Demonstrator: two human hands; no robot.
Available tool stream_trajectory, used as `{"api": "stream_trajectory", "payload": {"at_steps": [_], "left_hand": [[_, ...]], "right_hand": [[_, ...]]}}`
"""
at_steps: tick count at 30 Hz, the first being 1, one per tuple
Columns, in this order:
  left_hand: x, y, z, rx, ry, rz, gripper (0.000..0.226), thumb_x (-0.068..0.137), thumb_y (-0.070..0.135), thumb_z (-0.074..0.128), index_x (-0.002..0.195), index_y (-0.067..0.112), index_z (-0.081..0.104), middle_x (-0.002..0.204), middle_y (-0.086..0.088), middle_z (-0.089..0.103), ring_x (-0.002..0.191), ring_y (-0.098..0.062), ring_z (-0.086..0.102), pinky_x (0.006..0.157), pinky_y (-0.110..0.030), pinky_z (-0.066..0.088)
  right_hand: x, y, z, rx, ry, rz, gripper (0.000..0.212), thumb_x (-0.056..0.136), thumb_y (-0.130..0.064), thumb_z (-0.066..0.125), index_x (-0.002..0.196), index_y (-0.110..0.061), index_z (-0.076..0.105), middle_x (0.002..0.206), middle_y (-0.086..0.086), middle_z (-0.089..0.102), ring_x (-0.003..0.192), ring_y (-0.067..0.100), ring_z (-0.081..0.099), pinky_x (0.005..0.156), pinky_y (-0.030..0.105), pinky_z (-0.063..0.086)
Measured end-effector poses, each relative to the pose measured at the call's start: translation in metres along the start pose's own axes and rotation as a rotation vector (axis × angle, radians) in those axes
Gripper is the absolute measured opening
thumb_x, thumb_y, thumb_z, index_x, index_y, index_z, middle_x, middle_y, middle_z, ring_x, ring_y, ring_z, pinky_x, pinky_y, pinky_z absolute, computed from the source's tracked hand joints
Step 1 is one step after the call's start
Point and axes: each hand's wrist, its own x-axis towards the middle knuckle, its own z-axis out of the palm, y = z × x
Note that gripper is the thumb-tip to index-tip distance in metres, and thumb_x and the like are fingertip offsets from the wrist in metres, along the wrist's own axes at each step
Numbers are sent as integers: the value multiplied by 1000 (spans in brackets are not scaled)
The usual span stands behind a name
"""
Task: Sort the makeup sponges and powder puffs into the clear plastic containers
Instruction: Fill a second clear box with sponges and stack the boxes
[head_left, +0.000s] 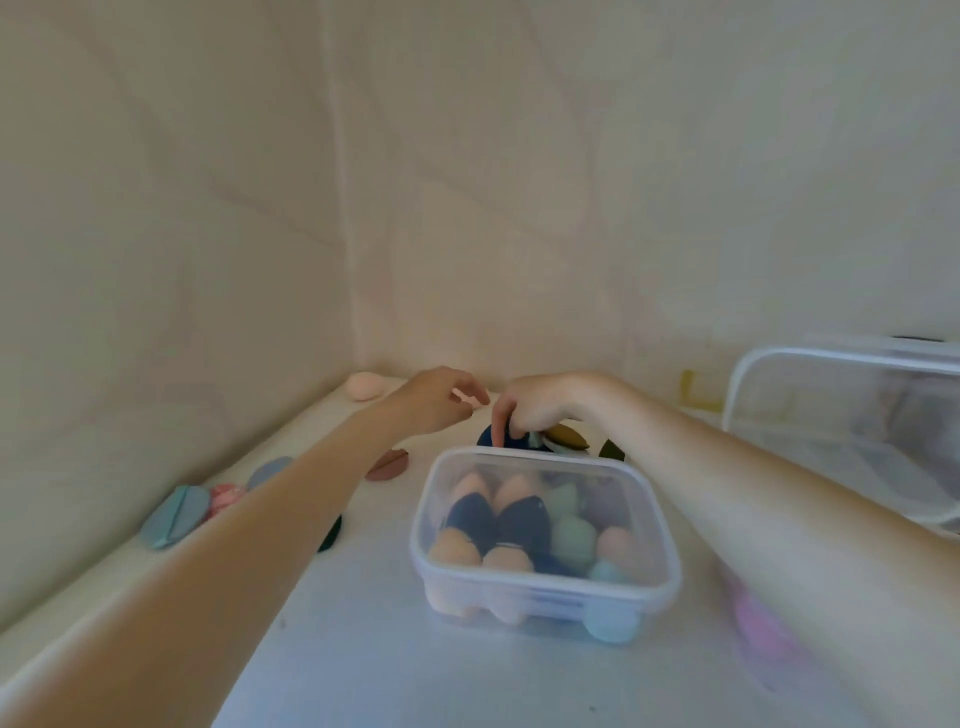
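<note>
**Gathering the powder puffs behind the filled sponge container**

Head view. At lower centre of the frame stands a clear plastic container (545, 540) packed with egg-shaped makeup sponges in peach, navy, green and pale blue. Just behind its far rim lies a small stack of flat powder puffs. The right hand (540, 410) reaches over the rim, its fingers curled down and pinching the dark blue puff (491, 436) on the stack; an ochre puff (566, 432) lies beside it. The left hand (434, 400) hovers left of the stack with fingers loosely spread, grasping nothing.

More puffs lie loose along the left edge of the frame: a brown puff (388, 464), a grey-blue puff (176, 517) and a pink one close by. A peach sponge (363, 387) sits apart in the far corner. A second clear container (852, 421) stands at right.

To do this step well, lift the puffs flat as one stack, steady them with the free hand, and carry them to the second container, since the first looks full.

No brand, label or legible writing is visible.
</note>
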Motion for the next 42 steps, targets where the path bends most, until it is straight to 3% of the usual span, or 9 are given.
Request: {"api": "stream_trajectory", "payload": {"at_steps": [2,6,9,14,18,21,27,35,42], "left_hand": [[6,2,7,-21,-37,31,31,87,-1,48,112,8,65,124,-8,62,114,-22,58,96,-28,43],[2,15,4,-96,36,78,23,85,-1,54,104,3,65,113,-12,68,104,-21,61,84,-19,45],[-12,43,-10,-164,138,127,25,86,0,53,108,6,65,110,-9,68,96,-19,61,79,-16,46],[-47,120,-8,-386,176,280,25,86,-5,50,104,1,66,93,-5,64,74,-11,59,74,-15,46],[-67,167,26,-306,6,396,21,86,0,54,102,2,67,87,-2,64,62,2,59,71,-10,46],[-78,189,47,-37,-140,419,22,89,11,55,107,12,67,98,2,66,82,-5,60,63,1,40],[-87,204,71,244,-284,374,24,90,18,54,111,17,66,115,2,65,108,-18,59,88,-23,44],[-78,209,82,334,-319,365,27,88,12,52,112,15,66,115,-2,66,98,-19,58,83,-25,44],[-63,206,90,286,-273,298,16,84,18,62,96,10,71,101,-5,71,80,-15,60,58,-12,39]], "right_hand": [[3,3,1,7,25,-21,30,91,-1,48,110,-10,69,103,2,51,98,21,49,83,29,48],[-8,6,0,59,278,-75,20,83,-4,65,102,-7,70,85,-2,54,87,18,49,56,14,35],[-44,9,-13,140,444,-103,17,82,-7,64,98,-12,62,94,2,53,83,19,50,59,19,38],[-145,28,-26,192,492,13,28,82,-22,62,108,-16,52,99,7,63,87,20,58,78,32,47],[-217,60,-3,312,370,146,19,84,-18,58,85,1,63,74,6,52,71,13,49,65,22,38],[-239,84,22,542,290,225,16,86,-17,59,73,-10,56,70,2,44,66,13,40,57,22,29],[-243,103,57,840,131,223,13,93,-16,52,85,-10,60,79,4,57,65,14,53,58,20,44],[-227,110,68,910,96,234,15,94,-12,46,87,-10,60,85,6,61,83,21,57,83,29,45],[-223,122,73,812,72,146,12,86,-5,63,91,-16,65,99,4,63,99,19,57,98,33,45]]}}
